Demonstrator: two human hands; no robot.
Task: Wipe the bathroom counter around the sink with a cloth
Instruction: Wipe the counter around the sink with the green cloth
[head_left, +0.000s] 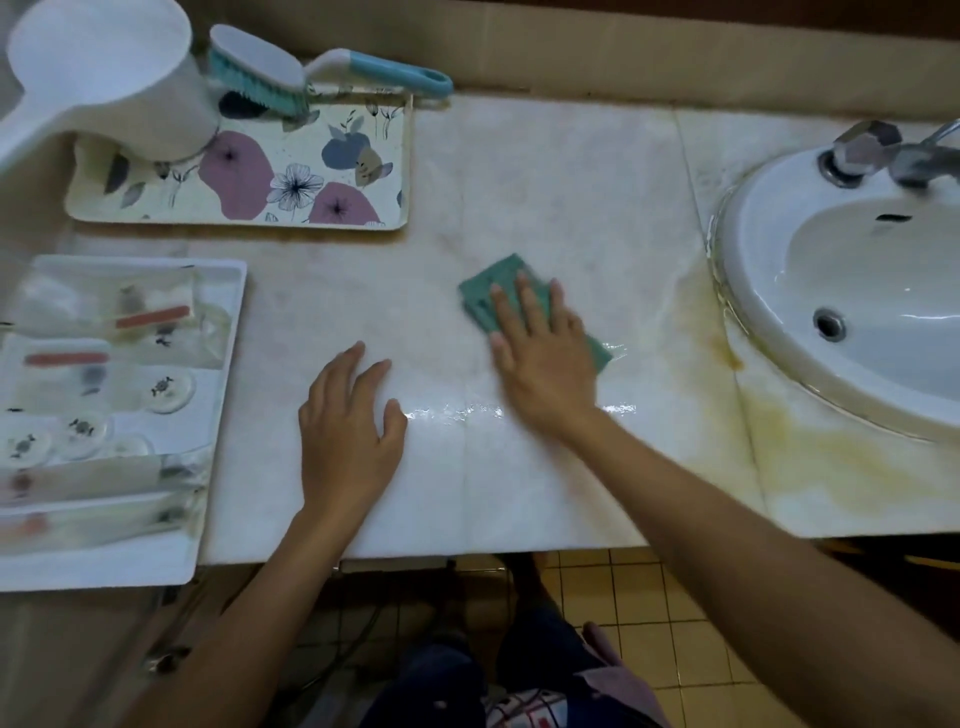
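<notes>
- The folded teal-green cloth (485, 293) lies mid-bench, well left of the white oval ceramic sink (753, 291), pinned flat under the right hand (540, 358), whose straight, spread fingers press it down rather than curl round it
- The left hand (348, 431) rests on the pale marble bench (571, 182) near its front edge, fingers apart and relaxed, holding nothing
- Risk: a wet sheen runs along the front edge between the hands, so the bracing palm could slip (a judgement only)
- Risk: a long sweep toward the left edge might knock the white rectangular plastic tray (221, 332) of clear sachets, which seems to jut past the front edge
- Risk: the yellow-brown staining (831, 457) beside the sink rim looks set in, so a light pass would probably leave it
- Writing: none legible; the sachet markings are too blurred to read
</notes>
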